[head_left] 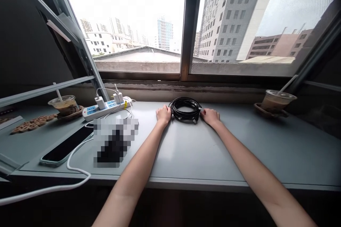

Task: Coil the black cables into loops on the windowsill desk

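Note:
A coil of black cable lies on the grey tabletop near the window wall, with small metal-ended plugs at its right and lower right. Close against the coil's left edge is my left hand, fingers curled closed on the table. My right hand rests at the coil's right edge beside a plug, its fingers also folded in. Whether either hand grips part of the cable cannot be made out, since the curled fingers hide their insides.
Left on the table are a phone, a blurred-out item, a white power strip with chargers, a white cord, wooden pieces and a drink cup. Another cup stands far right. A metal frame rises left.

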Action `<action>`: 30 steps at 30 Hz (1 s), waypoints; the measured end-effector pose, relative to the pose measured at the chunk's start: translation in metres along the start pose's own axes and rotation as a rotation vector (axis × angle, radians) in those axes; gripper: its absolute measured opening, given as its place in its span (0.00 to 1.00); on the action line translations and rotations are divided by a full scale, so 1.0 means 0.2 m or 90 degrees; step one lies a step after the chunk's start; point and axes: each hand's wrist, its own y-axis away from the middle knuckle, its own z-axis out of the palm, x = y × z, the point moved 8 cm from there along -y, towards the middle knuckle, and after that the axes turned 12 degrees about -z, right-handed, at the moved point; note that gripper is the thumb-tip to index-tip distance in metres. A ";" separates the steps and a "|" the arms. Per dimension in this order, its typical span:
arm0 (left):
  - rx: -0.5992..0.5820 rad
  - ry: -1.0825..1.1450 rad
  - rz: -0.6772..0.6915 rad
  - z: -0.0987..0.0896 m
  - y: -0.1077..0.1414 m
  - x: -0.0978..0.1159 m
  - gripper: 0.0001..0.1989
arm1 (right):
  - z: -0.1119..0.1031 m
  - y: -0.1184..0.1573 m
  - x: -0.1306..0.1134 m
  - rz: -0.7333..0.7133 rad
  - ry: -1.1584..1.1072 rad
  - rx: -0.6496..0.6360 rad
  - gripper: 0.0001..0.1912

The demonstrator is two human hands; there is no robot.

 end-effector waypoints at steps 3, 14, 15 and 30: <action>0.001 0.003 0.003 0.00 0.00 0.00 0.14 | 0.00 0.00 0.00 -0.003 0.005 0.001 0.18; -0.002 0.004 0.004 0.00 0.00 0.01 0.14 | 0.01 -0.01 0.01 0.001 0.003 0.002 0.19; -0.003 0.004 0.003 0.00 0.00 0.01 0.14 | 0.01 -0.01 0.01 0.001 0.003 0.002 0.19; 0.007 -0.008 -0.002 0.00 0.02 -0.01 0.14 | 0.00 0.02 -0.01 -0.007 -0.013 -0.006 0.19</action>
